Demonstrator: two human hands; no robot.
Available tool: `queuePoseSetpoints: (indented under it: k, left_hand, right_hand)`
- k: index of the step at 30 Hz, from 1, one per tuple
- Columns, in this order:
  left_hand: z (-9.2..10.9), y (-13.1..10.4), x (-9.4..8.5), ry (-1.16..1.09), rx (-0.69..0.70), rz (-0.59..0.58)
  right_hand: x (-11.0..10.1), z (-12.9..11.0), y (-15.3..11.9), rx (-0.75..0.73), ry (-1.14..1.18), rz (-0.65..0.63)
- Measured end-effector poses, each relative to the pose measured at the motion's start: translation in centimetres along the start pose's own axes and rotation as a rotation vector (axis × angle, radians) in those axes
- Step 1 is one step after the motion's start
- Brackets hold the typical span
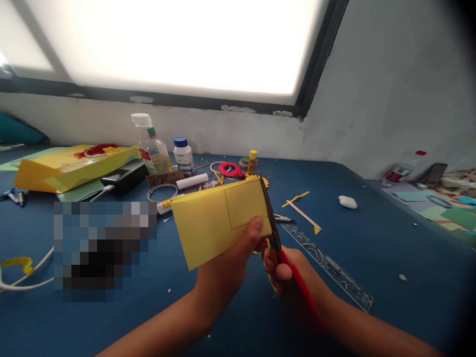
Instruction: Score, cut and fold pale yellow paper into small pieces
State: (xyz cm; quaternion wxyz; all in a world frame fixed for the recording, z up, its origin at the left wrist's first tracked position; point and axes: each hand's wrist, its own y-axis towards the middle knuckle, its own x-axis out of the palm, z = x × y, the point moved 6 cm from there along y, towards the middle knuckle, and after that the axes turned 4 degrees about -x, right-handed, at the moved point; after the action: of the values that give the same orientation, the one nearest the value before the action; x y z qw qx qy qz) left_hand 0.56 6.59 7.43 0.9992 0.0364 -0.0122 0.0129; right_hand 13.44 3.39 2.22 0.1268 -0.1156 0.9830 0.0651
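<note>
My left hand (232, 258) grips a folded piece of yellow paper (204, 228), thumb on its front face. A rectangle is drawn in thin dark lines on the paper's right part. My right hand (288, 272) is closed around the red handles of a pair of scissors (271, 213). Their dark blades run along the right edge of the paper, pointing up and away. A narrow yellow strip hangs by my right fingers. Whether the blades are fully closed I cannot tell.
A clear ruler (327, 265) lies right of my hands, near a white earbud case (347, 202). Behind the paper are a glue stick (252, 161), a red paper ring (229, 169), a white bottle (183, 156) and a clear bottle (152, 148). Blurred blocks cover something at left.
</note>
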Motion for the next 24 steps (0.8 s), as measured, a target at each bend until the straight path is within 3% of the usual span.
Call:
queuePoseSetpoints:
  k: [12,24]
  left_hand:
    - [-0.05,0.07,-0.02,0.018,0.008,0.0]
    - [-0.4,0.52,-0.42,-0.041,-0.012,0.017]
  right_hand:
    - [-0.19,-0.43,0.03,0.008,0.03,0.035]
    - [0.23,-1.04,0.18,-0.054,-0.062,-0.035]
